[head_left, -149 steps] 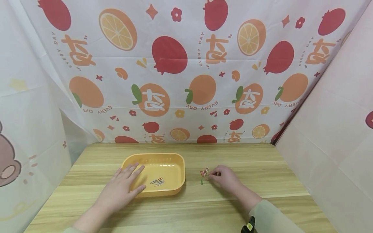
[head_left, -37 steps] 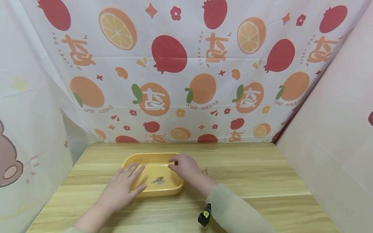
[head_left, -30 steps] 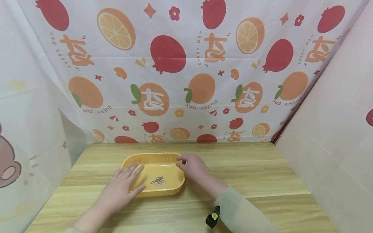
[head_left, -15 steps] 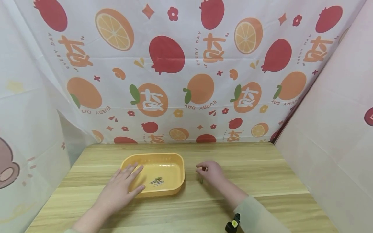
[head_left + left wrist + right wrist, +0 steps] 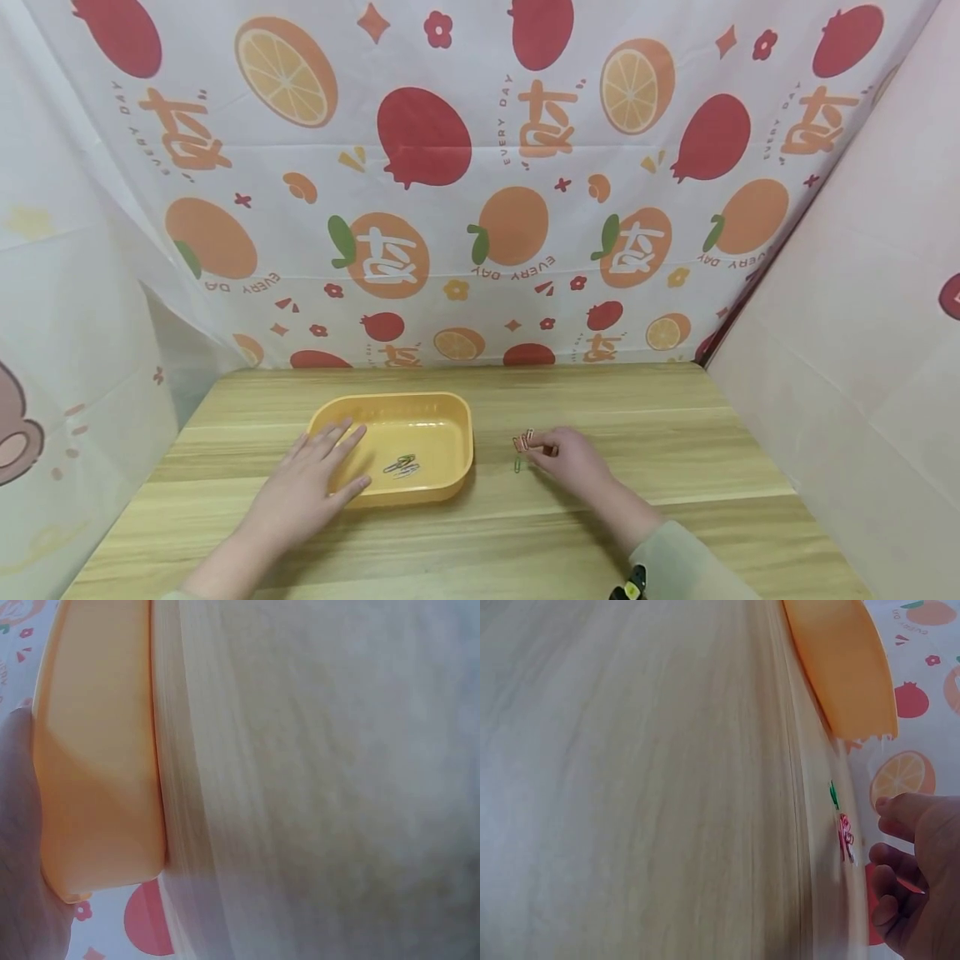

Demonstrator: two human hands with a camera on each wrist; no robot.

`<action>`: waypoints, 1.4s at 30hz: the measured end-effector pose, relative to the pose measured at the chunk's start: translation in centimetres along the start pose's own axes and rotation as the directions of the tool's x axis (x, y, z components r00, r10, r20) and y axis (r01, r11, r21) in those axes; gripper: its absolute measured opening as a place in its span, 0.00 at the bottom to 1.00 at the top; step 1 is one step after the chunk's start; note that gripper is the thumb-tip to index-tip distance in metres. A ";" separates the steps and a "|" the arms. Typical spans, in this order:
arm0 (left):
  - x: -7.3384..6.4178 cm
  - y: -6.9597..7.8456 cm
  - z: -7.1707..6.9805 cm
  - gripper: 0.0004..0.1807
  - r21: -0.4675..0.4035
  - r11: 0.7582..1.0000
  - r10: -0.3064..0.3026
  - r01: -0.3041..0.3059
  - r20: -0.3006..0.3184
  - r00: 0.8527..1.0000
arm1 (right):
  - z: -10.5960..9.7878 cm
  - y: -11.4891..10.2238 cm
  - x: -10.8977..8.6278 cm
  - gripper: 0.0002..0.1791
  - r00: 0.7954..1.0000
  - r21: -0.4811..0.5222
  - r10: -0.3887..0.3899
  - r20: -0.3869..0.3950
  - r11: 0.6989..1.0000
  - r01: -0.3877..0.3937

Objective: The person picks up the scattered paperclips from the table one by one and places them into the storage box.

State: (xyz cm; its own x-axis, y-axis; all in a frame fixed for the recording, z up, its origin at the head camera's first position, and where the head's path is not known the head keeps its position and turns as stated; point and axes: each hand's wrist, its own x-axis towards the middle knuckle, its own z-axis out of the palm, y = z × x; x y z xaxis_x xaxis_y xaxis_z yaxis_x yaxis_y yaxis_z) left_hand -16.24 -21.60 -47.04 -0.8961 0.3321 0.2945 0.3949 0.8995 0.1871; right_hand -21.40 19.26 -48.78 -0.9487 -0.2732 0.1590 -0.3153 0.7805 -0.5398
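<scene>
My left hand (image 5: 300, 487) rests with spread, straight fingers over the left side of the yellow tray (image 5: 390, 498). In the left wrist view, part of that hand (image 5: 19, 817) lies along the tray's outer wall (image 5: 97, 765). Silver and yellowish-green paper clips (image 5: 403, 465) lie in a loose group on the tray floor. To the tray's right, my right hand (image 5: 573, 462) reaches its fingertips to several reddish paper clips (image 5: 522, 442) on the table. A green paper clip (image 5: 517, 465) lies just nearer to me. The right wrist view shows bent fingers (image 5: 889, 855) with nothing visible between them.
The wooden table (image 5: 480, 550) runs back to a fruit-print cloth (image 5: 427, 137) hanging behind it. Pale cloth (image 5: 847, 350) hangs along the right side, and more hangs on the left. A black strap device (image 5: 628, 587) sits at my right sleeve.
My right hand has moved from the tray's right side back right to the reddish clips. A yellowish-green clip now shows in the tray, unlike five seconds ago. My left hand stays put.
</scene>
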 end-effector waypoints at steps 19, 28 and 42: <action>-0.1 -0.3 0.1 0.41 -0.010 1.000 -0.010 0.010 0.006 1.000 | 0.3 2.2 0.3 0.07 0.998 -0.081 -0.059 0.037 0.995 0.062; 0.0 -0.5 0.4 0.41 -0.004 1.000 -0.007 0.007 0.008 1.000 | 0.5 2.5 0.8 0.07 0.996 -0.085 -0.068 0.052 0.994 0.072; -0.1 -0.4 0.2 0.41 -0.003 1.000 -0.004 0.004 0.004 1.000 | 0.3 2.7 1.2 0.04 0.992 -0.030 -0.070 0.102 0.997 0.073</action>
State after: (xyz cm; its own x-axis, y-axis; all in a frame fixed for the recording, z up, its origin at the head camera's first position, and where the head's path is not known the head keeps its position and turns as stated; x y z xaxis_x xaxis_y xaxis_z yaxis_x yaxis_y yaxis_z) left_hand -16.35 -21.91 -47.29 -0.8984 0.3299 0.2900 0.3922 0.8998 0.1912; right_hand -23.38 20.87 -50.28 -0.9170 -0.3831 0.1111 -0.3846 0.7750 -0.5014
